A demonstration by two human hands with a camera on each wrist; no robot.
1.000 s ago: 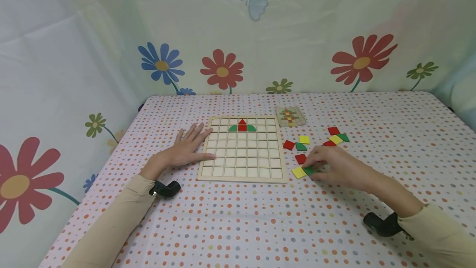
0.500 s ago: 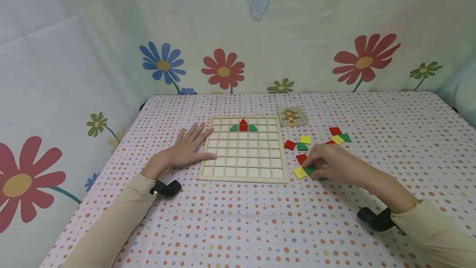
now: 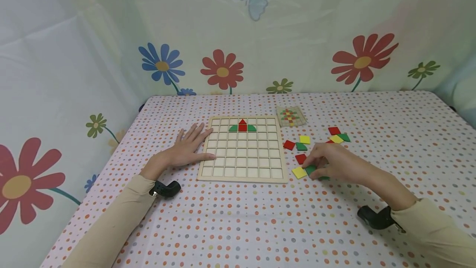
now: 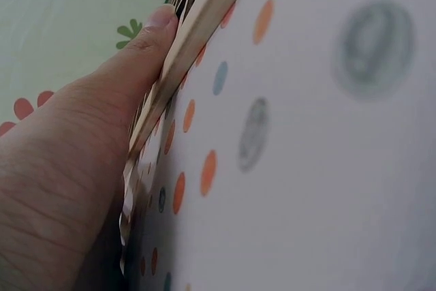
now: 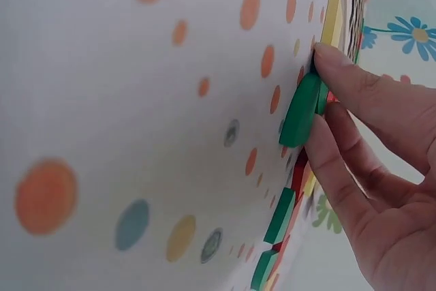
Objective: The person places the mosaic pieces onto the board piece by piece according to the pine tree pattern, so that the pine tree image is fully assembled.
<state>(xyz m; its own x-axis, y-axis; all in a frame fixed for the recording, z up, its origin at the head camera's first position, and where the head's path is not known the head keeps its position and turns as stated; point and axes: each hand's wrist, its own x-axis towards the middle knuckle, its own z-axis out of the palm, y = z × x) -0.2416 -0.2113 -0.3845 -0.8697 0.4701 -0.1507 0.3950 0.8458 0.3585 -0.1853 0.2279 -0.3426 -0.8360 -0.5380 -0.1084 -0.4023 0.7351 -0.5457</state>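
My left hand [image 3: 187, 148] lies with its fingers spread at the left side of a wooden grid board [image 3: 241, 179], thumb and fingertips on its rim. At the board's top sit a red triangle [image 3: 242, 122], a red square [image 3: 242, 128] and two green quarter-rounds [image 3: 233, 128]. Right of the board, my right hand [image 3: 336, 162] pinches a green tile [image 3: 310, 169] between thumb and fingers, low over the table. Close under that hand lies another green tile [image 5: 298, 115]. A yellow square [image 3: 299, 172] and a red square [image 3: 301, 159] lie beside the fingertips.
Loose red, yellow and green tiles lie farther back, among them a yellow square [image 3: 305, 139] and a red one [image 3: 334, 130]. A small pattern card [image 3: 291, 117] sits at the board's upper right corner. A dotted cloth [image 3: 230, 222] covers the table.
My right hand has shifted slightly and its forearm has moved a little inward; green now shows beneath the hand where it was hidden. The left hand stays on the board.
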